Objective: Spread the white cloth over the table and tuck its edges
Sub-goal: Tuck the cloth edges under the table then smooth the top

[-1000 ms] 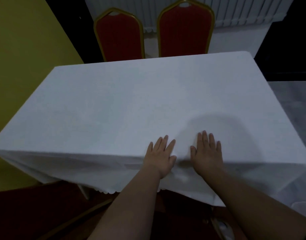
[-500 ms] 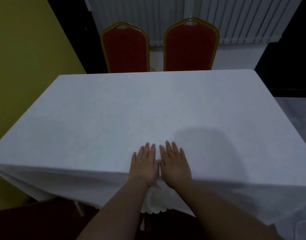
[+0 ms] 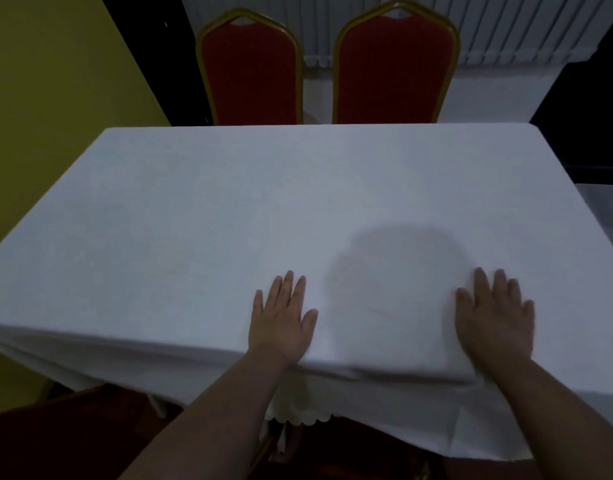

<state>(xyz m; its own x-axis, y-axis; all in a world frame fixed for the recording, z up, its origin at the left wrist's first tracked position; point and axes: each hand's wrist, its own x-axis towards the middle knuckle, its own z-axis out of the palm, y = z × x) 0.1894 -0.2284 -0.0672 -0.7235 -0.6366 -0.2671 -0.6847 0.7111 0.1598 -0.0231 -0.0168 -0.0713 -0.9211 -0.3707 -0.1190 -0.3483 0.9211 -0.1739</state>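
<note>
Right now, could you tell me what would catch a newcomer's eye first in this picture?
First, the white cloth covering the whole table, with the left hand and right hand pressed flat and apart on it near the front edge. Next, two red chairs with gold frames standing side by side behind the far edge.

I see the white cloth (image 3: pixel 263 209) lying flat over the whole top of the table (image 3: pixel 157 403), smooth from the far edge at 12 o'clock to the near edge at 6 o'clock. Its near side hangs over the edge in loose folds. A soft ridge of cloth runs along the near edge towards 5 o'clock. Below it at 6 o'clock I can make out a cream scalloped hem hanging lower. Only a pale leg of the table shows under the drape, at 7 o'clock
</note>
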